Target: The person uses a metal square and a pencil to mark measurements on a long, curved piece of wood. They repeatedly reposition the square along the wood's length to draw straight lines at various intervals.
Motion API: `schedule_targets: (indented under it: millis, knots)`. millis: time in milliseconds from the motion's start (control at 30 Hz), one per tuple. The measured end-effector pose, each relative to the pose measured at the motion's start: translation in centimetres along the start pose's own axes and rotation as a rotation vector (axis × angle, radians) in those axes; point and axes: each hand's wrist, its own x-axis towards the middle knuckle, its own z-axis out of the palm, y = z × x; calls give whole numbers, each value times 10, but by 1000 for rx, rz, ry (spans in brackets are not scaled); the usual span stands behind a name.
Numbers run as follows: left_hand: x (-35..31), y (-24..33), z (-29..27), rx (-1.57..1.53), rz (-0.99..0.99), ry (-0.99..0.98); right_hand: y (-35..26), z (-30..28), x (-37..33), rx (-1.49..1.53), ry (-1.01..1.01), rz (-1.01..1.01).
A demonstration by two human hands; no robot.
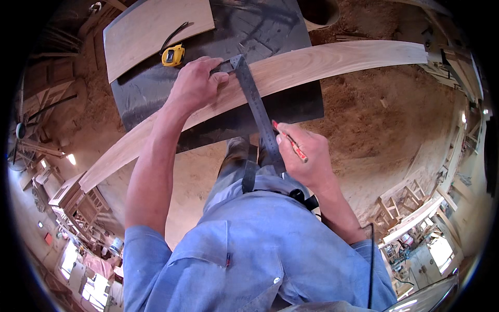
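A long pale wooden board (332, 60) lies slanting across a dark worktable (260, 26). Across the board rests a metal try square (254, 101), its marked blade running back toward my body past the table's near edge. My left hand (200, 83) pinches the short arm of the square at the board's far side, with the wrist over the wood. Beside the blade's near part, my right hand (306, 156) grips a red carpenter's pencil (296, 147). The pencil's one end points toward the blade; whether it touches is unclear.
A yellow tape measure (173, 55) with a black strap sits at the edge of a wide wooden panel (156, 31) on the table. Sawdust covers the floor (374, 109). Wooden frames (400, 200) stand at the right, and a wooden cabinet (73, 195) at the left.
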Motion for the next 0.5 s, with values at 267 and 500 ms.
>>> schedule_targets:
  millis: [267,500]
  knots:
    - [-57,-23,-15,-241,-384,251,8,-11,23,-1,240,-199]
    - [-137,5,8,-914,-745,456,35,-12,49,-220,229,-329]
